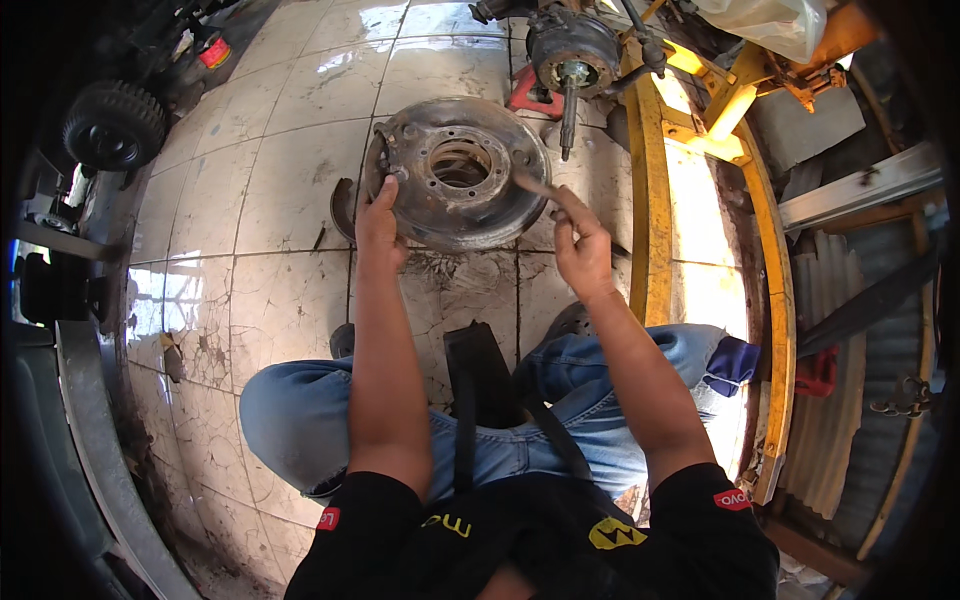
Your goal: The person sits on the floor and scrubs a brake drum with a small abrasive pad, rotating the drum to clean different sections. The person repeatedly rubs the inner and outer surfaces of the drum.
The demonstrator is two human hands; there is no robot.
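Note:
In front of me a round, greasy brake backing plate [410,125] is tilted over the floor, with a bolt-holed opening in its middle. My left hand [380,225] is closed on its near left edge, thumb on top. Held in my right hand [583,250] is a short brownish hand tool [537,185], whose exact kind is too blurred to tell. The tool's tip is over the right part of the plate's face; whether it touches cannot be told. A curved brake shoe [342,208] lies on the tiles left of the plate, partly behind it.
An axle hub with a protruding shaft [568,120] stands beyond the plate, near a red stand [530,95]. To the right is a yellow metal frame [650,200]. A small wheel [115,125] and a red can [213,51] are at far left. Stained floor tiles [290,300] surround me.

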